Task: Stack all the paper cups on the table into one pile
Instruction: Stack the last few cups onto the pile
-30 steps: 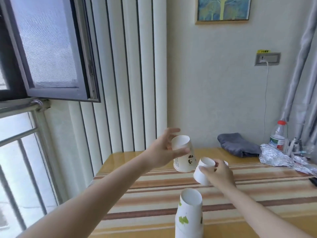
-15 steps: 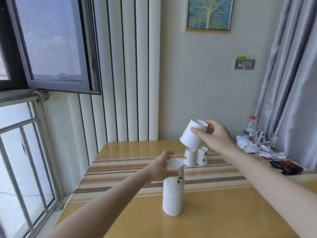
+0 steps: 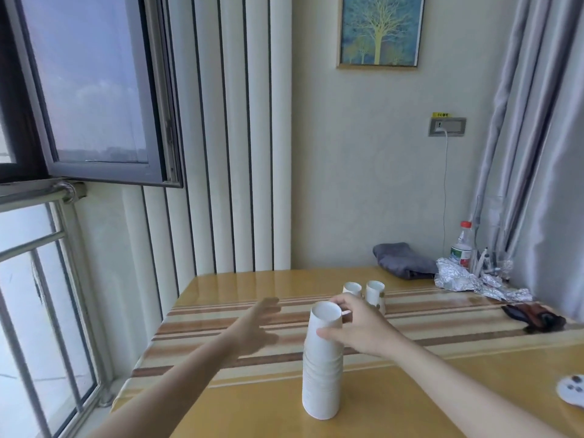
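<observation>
1. The pile of cups (image 3: 323, 365) stands upside down, bases up, near the table's (image 3: 442, 393) front edge, about midway along it. Judgement: inverted nesting keeps each new cup sliding over the last.
2. The right hand (image 3: 360, 327) curls around the top cup (image 3: 326, 324), thumb on the near side, fingers behind the rim of the base, pinching it. Judgement: it is seating this cup onto the pile and steadying the column.
3. The left hand (image 3: 262, 327) hangs just left of the pile, fingers spread, holding nothing and not touching. It is blurred.
4. Two loose cups (image 3: 363, 290) stand inverted side by side toward the table's far edge, apart from the pile. Judgement: these are left to add.
5. Nothing shows inside any cup; openings face down.
6. Far right corner: a grey cloth (image 3: 404, 259), crumpled foil (image 3: 467, 278), a capped bottle (image 3: 462, 246) whose contents cannot be told.
</observation>
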{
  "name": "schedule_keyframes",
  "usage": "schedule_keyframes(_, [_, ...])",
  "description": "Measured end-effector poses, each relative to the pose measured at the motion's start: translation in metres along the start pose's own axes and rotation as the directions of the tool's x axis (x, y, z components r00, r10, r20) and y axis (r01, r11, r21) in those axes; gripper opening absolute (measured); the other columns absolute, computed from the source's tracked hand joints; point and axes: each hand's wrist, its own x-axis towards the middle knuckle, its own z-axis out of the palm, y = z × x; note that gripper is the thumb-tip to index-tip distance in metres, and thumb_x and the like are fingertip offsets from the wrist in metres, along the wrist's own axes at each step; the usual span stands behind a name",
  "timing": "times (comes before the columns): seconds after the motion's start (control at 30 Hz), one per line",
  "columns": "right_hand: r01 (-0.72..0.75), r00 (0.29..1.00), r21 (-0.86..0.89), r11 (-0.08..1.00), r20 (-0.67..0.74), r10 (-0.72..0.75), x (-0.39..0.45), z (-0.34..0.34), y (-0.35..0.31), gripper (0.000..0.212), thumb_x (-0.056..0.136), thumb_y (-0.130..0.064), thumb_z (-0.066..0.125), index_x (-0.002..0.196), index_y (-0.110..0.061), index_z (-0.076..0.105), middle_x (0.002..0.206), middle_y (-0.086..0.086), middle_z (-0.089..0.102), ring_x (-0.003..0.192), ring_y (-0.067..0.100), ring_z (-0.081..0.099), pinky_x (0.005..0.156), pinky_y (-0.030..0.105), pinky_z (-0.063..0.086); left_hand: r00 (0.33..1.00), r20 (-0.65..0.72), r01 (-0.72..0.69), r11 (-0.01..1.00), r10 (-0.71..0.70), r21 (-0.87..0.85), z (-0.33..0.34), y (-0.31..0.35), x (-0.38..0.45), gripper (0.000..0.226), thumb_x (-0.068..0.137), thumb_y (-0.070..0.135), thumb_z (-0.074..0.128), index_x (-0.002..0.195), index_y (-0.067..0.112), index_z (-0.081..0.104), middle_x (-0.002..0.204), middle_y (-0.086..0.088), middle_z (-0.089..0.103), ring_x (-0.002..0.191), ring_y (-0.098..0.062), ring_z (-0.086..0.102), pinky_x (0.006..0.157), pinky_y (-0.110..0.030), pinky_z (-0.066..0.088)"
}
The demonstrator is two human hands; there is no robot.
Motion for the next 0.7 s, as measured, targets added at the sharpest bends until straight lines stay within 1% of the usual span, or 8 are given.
schedule_keyframes(0.1, [-0.044,0.983,-0.025,0.999,0.177,0.048,0.005,-0.008,0.012,0.067,0.065,-0.038,0.082,0.122,-0.033,0.048,0.117,-0.019,0.054,0.105,-0.004,0.055,0.079,0.015,0.048,0.995,-0.095,0.029,0.999,-0.032,-0.034,-0.009,0.000,0.021,0.061,0.087,0.003,0.065,0.140,0.020,0.040,0.143,-0.003,0.048,0.135,-0.023,0.043,0.103,-0.033,0.045])
schedule_keyframes(0.17, [-0.087,0.954,0.022,0.996,0.291,0.077,0.015,-0.024,0.024,0.080,0.062,-0.033,0.084,0.130,-0.040,0.042,0.125,-0.020,0.049,0.116,-0.002,0.052,0.088,0.019,0.051,0.992,-0.121,0.021,0.999,-0.024,-0.028,-0.010,0.002,0.042,0.057,0.088,0.011,0.065,0.139,0.020,0.041,0.143,-0.004,0.048,0.132,-0.022,0.045,0.096,-0.028,0.044])
schedule_keyframes(0.23, [-0.109,0.939,0.001,0.994,0.329,0.103,0.031,-0.042,0.040,0.089,0.061,-0.026,0.080,0.135,-0.047,0.036,0.133,-0.016,0.045,0.125,0.002,0.047,0.093,0.024,0.051,0.991,-0.135,0.007,1.000,-0.008,-0.010,-0.006,0.007,0.068,0.061,0.088,0.021,0.067,0.141,0.022,0.038,0.145,-0.003,0.046,0.132,-0.022,0.045,0.094,-0.028,0.043])
schedule_keyframes(0.3, [-0.116,0.950,-0.073,0.991,0.282,0.132,0.051,-0.058,0.060,0.085,0.065,-0.020,0.072,0.136,-0.045,0.034,0.136,-0.016,0.042,0.126,0.004,0.047,0.093,0.027,0.051,0.992,-0.126,0.003,1.000,-0.007,-0.027,0.002,0.011,0.100,0.078,0.083,0.033,0.071,0.147,0.026,0.027,0.150,-0.003,0.040,0.137,-0.023,0.041,0.102,-0.033,0.041])
schedule_keyframes(0.4, [-0.179,0.976,-0.071,0.981,0.110,0.186,0.088,-0.076,0.097,0.063,0.078,-0.016,0.066,0.128,-0.040,0.037,0.138,-0.008,0.038,0.125,0.012,0.045,0.095,0.035,0.049,0.998,-0.064,0.005,0.996,-0.011,-0.086,0.022,0.016,0.148,0.106,0.073,0.050,0.076,0.152,0.033,0.007,0.159,-0.002,0.023,0.146,-0.024,0.026,0.115,-0.041,0.032])
schedule_keyframes(0.47, [-0.222,0.975,-0.084,0.971,-0.020,0.221,0.112,-0.086,0.122,0.059,0.078,-0.015,0.066,0.127,-0.037,0.039,0.139,-0.002,0.041,0.118,0.017,0.051,0.089,0.038,0.053,1.000,-0.012,0.014,0.997,-0.015,-0.070,0.039,0.019,0.180,0.114,0.069,0.055,0.076,0.152,0.036,0.001,0.162,-0.003,0.015,0.148,-0.024,0.018,0.119,-0.042,0.024])
schedule_keyframes(0.57, [-0.256,0.962,-0.167,0.952,-0.136,0.235,0.144,-0.095,0.153,0.066,0.075,-0.017,0.066,0.134,-0.031,0.039,0.141,0.001,0.039,0.113,0.014,0.048,0.078,0.025,0.049,0.997,0.080,0.016,1.000,-0.017,0.012,0.072,0.017,0.226,0.118,0.068,0.055,0.077,0.152,0.035,-0.003,0.161,-0.007,0.011,0.149,-0.022,0.015,0.120,-0.040,0.020])
schedule_keyframes(0.7, [-0.255,0.966,-0.261,0.931,-0.121,0.230,0.182,-0.094,0.183,0.077,0.075,-0.021,0.070,0.141,-0.030,0.030,0.144,0.001,0.029,0.116,0.014,0.042,0.071,0.018,0.045,0.990,0.140,-0.040,0.995,0.027,0.090,0.113,0.008,0.278,0.111,0.070,0.045,0.081,0.151,0.030,0.007,0.158,-0.007,0.021,0.146,-0.021,0.023,0.118,-0.038,0.024])
